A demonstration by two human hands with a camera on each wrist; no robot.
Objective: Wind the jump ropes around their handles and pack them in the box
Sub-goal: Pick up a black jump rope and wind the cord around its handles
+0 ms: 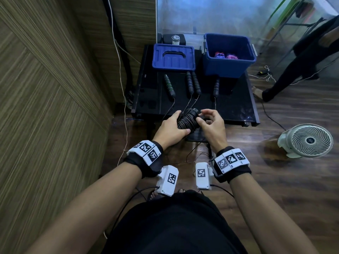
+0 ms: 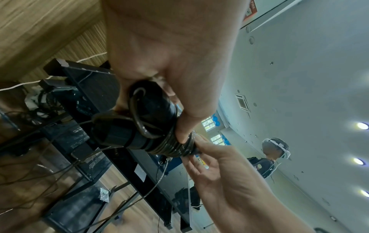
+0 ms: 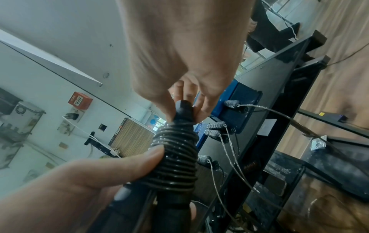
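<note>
Nearest, over the near edge of the black tabletop point(image 1: 236, 107), two bare hands hold one jump rope bundle point(image 1: 187, 121): a pair of black handles lying side by side, with thin dark glossy cord coiled around them in tight, even turns. The left hand point(image 1: 169, 128) has its grip wrapped around the bundle's near end, thumb pressed on the coils. The right hand point(image 1: 211, 122) pinches the bundle's far tip between thumb and fingertips. Farther along the tabletop lie four unwound handles, one green and black point(image 1: 169, 85), two dark ones side by side point(image 1: 192, 83), and one dark one point(image 1: 216, 88) on the right, each trailing thin cord toward the near edge. At the far left rests a blue lid point(image 1: 173, 56). At the far right stands an open blue box point(image 1: 229, 54) holding two wound bundles point(image 1: 226, 55), bluish and pink.
</note>
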